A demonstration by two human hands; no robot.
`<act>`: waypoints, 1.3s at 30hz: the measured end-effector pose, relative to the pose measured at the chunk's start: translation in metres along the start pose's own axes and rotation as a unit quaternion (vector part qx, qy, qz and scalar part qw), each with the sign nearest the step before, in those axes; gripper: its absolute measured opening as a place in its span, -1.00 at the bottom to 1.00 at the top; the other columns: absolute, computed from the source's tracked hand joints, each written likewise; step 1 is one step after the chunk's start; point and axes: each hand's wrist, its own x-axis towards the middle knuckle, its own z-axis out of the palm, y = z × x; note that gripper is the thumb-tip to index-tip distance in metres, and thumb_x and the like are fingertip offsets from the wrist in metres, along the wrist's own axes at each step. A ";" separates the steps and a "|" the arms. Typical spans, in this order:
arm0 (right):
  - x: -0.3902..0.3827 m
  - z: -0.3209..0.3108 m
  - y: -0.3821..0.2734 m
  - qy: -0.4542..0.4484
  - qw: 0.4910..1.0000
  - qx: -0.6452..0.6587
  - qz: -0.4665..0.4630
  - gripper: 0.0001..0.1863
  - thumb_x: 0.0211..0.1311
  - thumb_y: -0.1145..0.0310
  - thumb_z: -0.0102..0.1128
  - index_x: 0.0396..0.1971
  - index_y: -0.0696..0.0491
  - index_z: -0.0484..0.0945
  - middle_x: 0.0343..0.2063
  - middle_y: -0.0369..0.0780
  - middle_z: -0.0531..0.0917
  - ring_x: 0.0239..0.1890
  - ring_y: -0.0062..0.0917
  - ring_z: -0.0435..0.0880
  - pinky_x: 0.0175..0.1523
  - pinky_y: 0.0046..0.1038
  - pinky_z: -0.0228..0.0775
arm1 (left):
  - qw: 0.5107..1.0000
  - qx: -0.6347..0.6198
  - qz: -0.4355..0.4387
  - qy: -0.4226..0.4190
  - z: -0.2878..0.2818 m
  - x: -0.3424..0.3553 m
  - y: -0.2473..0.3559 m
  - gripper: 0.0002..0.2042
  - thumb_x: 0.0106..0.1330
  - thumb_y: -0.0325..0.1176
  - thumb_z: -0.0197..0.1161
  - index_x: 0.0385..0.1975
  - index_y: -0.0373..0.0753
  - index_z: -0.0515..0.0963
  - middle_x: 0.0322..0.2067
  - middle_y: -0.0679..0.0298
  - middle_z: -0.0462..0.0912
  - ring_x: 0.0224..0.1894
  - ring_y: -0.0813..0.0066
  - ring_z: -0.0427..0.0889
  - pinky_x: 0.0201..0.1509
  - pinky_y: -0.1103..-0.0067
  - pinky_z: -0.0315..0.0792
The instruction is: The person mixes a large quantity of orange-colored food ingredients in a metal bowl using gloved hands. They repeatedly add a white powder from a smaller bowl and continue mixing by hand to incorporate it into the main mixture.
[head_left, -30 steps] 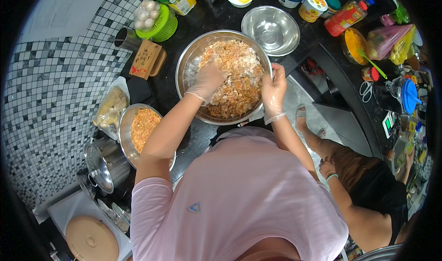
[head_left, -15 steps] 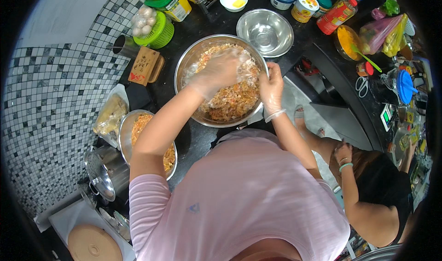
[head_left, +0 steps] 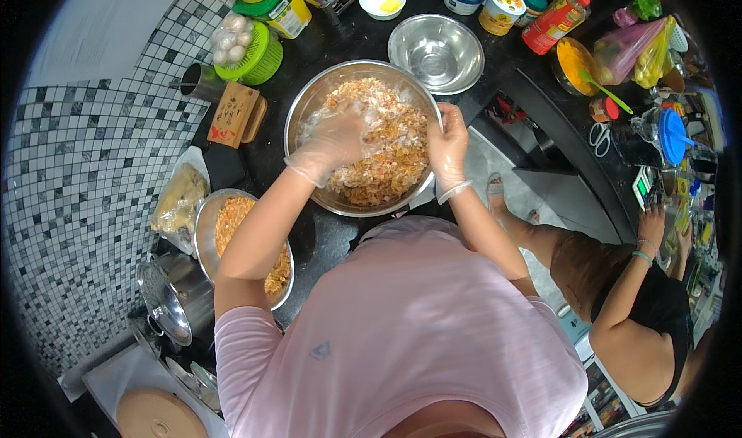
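Note:
A large metal mixing bowl stands on the black counter, holding a crumbly orange-brown food mixture with whitish powder or flakes over its upper part. Inside it, at the left side, is my left hand in a clear plastic glove. Its fingers are pushed into the mixture and partly hidden and blurred. My right hand, also in a clear glove, grips the bowl's right rim, thumb and fingers on either side of it. A second metal bowl with a similar orange mixture sits by my left forearm.
An empty metal bowl and a small white bowl stand behind. A wooden block, green basket and steel pot line the left. Tubs, a red bottle and an orange-filled bowl are right. Another person works at right.
My left hand has moved from the bowl's upper middle toward its left side. My right hand keeps its hold on the rim. The other person's arm has reached out to the counter.

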 end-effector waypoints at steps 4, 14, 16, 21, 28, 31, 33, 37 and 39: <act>0.002 0.001 0.004 0.000 1.000 0.001 -0.007 -0.82 0.19 0.61 0.07 -0.19 0.18 0.46 -0.35 -0.28 0.59 -0.28 -0.70 0.50 -0.14 -0.64 0.34 | 1.000 0.006 -0.028 0.009 0.002 -0.024 -0.003 -0.36 0.18 0.06 0.23 0.22 -0.13 0.33 0.29 -0.04 0.21 0.35 -0.04 0.16 0.40 0.17 0.04; 0.002 0.000 -0.002 0.006 0.999 -0.016 -0.033 -0.81 0.16 0.59 0.03 -0.21 0.19 0.46 -0.47 -0.30 0.52 -0.43 -0.71 0.42 -0.32 -0.62 0.28 | 0.997 0.029 0.065 0.018 0.035 0.028 0.070 -0.32 0.10 -0.25 0.28 0.23 -0.40 0.24 0.34 -0.05 0.10 0.35 -0.03 0.15 0.36 0.17 0.11; 0.000 -0.001 -0.006 -0.012 0.999 -0.023 -0.029 -0.84 0.20 0.59 0.03 -0.21 0.18 0.46 -0.42 -0.32 0.53 -0.37 -0.73 0.44 -0.25 -0.64 0.31 | 0.992 -0.003 0.049 0.119 0.069 0.045 0.064 -0.45 0.09 -0.34 0.24 0.15 -0.26 0.37 0.22 -0.02 0.24 0.23 0.01 0.29 0.22 0.17 0.26; 0.009 0.003 0.005 -0.003 0.999 -0.003 -0.032 -0.84 0.15 0.58 0.03 -0.25 0.16 0.49 -0.56 -0.33 0.48 -0.51 -0.72 0.38 -0.37 -0.61 0.27 | 0.986 -0.023 0.052 0.158 0.054 0.056 0.051 -0.61 0.11 -0.42 0.20 0.01 -0.11 0.52 -0.09 0.06 0.49 0.03 0.07 0.46 -0.01 0.28 0.44; 0.009 0.008 0.004 0.008 1.000 -0.015 -0.026 -0.83 0.12 0.58 0.05 -0.26 0.15 0.51 -0.64 -0.35 0.46 -0.57 -0.74 0.34 -0.43 -0.61 0.24 | 0.992 0.005 0.037 0.118 0.017 0.014 0.011 -0.49 0.09 -0.39 0.29 0.11 -0.19 0.41 0.04 0.00 0.43 0.13 0.03 0.42 0.08 0.26 0.45; 0.010 0.008 0.006 0.007 0.999 0.002 -0.036 -0.83 0.12 0.59 0.06 -0.26 0.15 0.50 -0.63 -0.36 0.47 -0.56 -0.75 0.35 -0.42 -0.62 0.23 | 0.998 0.020 -0.014 0.061 0.001 -0.006 0.009 -0.43 0.15 -0.29 0.29 0.19 -0.17 0.32 0.09 0.00 0.39 0.17 0.01 0.38 0.12 0.26 0.43; 0.011 0.006 0.009 0.006 0.999 -0.005 -0.046 -0.82 0.12 0.59 0.06 -0.25 0.15 0.49 -0.60 -0.36 0.49 -0.54 -0.75 0.35 -0.42 -0.62 0.24 | 0.999 0.016 -0.046 0.018 -0.012 -0.018 0.013 -0.37 0.17 -0.21 0.29 0.25 -0.16 0.25 0.14 -0.01 0.34 0.21 0.00 0.35 0.15 0.27 0.41; 0.012 0.006 0.012 -0.005 0.999 0.009 -0.039 -0.82 0.13 0.60 0.04 -0.24 0.15 0.48 -0.57 -0.35 0.50 -0.53 -0.76 0.38 -0.42 -0.62 0.25 | 0.997 0.031 -0.070 0.006 -0.004 -0.028 0.032 -0.29 0.14 -0.16 0.32 0.32 -0.06 0.19 0.34 -0.04 0.07 0.38 -0.04 0.09 0.30 0.13 0.24; 0.010 0.007 0.007 -0.004 0.999 0.023 -0.029 -0.82 0.14 0.61 0.04 -0.24 0.14 0.48 -0.57 -0.36 0.50 -0.53 -0.77 0.38 -0.43 -0.63 0.24 | 0.997 0.046 -0.056 -0.022 0.002 -0.027 0.054 -0.25 0.12 -0.14 0.33 0.34 -0.05 0.16 0.37 -0.03 -0.02 0.40 -0.10 -0.01 0.31 -0.05 0.09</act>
